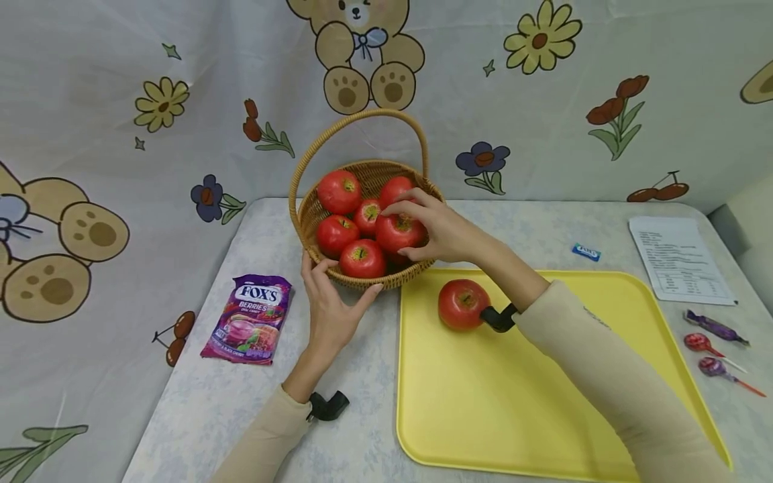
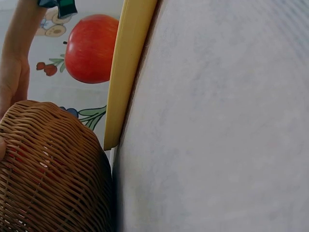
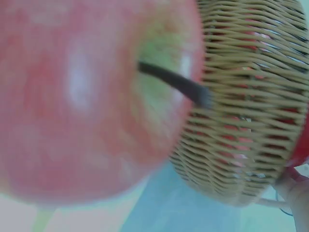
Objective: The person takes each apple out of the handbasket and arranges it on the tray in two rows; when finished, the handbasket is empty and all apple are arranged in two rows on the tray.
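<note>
A round wicker basket (image 1: pixel 392 280) with a tall handle stands near the back of the table, holding several red apples (image 1: pixel 362 259). My left hand (image 1: pixel 331 308) holds its front left side, fingertips over the rim and thumb against the weave. At the basket's right side my right hand (image 1: pixel 437 228) grips an apple (image 1: pixel 398 232), with fingers over the top and thumb below. Another apple (image 1: pixel 464 304) sits on the yellow tray (image 1: pixel 513 402), under the right wrist; it looms large in the right wrist view, its stem (image 3: pixel 174 81) toward the basket weave (image 3: pixel 246 96).
Left of the basket lies a purple candy bag (image 1: pixel 250 320). Beyond the tray are a small blue candy (image 1: pixel 586 252), a printed sheet (image 1: pixel 682 261), a purple-wrapped candy (image 1: pixel 716 327) and two lollipops (image 1: pixel 700 343). A patterned cloth (image 1: pixel 241 60) hangs behind the table.
</note>
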`<state>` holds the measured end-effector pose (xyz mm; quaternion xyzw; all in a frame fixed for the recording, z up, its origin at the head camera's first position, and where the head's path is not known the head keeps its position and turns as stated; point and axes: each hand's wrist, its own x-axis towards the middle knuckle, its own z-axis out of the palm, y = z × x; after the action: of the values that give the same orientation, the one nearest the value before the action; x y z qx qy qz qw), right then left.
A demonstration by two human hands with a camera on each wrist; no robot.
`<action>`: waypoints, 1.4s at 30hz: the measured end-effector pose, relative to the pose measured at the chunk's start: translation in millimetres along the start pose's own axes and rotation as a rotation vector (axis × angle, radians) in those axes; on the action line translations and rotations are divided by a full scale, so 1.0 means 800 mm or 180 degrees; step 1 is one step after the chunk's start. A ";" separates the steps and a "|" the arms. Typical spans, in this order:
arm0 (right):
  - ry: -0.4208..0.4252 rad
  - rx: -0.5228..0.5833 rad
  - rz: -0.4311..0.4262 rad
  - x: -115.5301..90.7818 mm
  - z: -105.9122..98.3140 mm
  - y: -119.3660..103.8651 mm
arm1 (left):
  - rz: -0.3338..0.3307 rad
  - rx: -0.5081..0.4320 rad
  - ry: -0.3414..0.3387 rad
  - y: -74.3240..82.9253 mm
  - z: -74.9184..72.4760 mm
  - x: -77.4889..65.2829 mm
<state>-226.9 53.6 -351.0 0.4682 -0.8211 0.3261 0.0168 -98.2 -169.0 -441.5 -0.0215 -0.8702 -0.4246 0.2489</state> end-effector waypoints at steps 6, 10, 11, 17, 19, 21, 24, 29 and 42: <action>0.0130 0.0029 0.0009 -0.013 -0.025 -0.014 | -0.0028 0.0007 0.0029 -0.001 -0.003 -0.001; 0.0220 -0.0040 0.0033 -0.034 -0.047 -0.024 | -0.0011 -0.0009 0.0019 0.000 -0.002 0.000; 0.0242 -0.0062 0.0042 -0.041 -0.052 -0.025 | -0.0014 -0.0007 0.0014 0.000 -0.002 0.001; 0.0318 -0.0200 0.0199 -0.088 -0.075 -0.027 | -0.0045 0.0017 -0.0016 0.002 -0.001 0.001; 0.0314 -0.0254 0.0279 -0.104 -0.078 -0.025 | -0.0049 0.0017 -0.0021 0.002 -0.002 0.001; 0.0302 -0.0298 0.0365 -0.121 -0.077 -0.022 | -0.0050 0.0028 -0.0022 0.002 -0.002 0.001; 0.0335 -0.0348 0.0485 -0.145 -0.071 -0.015 | -0.0053 0.0041 -0.0018 0.003 -0.001 0.001; 0.0427 -0.0261 0.0697 -0.191 -0.054 -0.001 | -0.0036 0.0031 -0.0018 0.004 0.000 0.001; 0.0454 -0.0072 0.1025 -0.260 -0.021 0.023 | -0.0066 0.0006 -0.0017 0.003 0.000 0.000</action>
<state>-129.5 227.2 -416.6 0.3060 -0.8858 0.3477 0.0278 -97.5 -167.7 -439.9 -0.0133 -0.8714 -0.4263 0.2422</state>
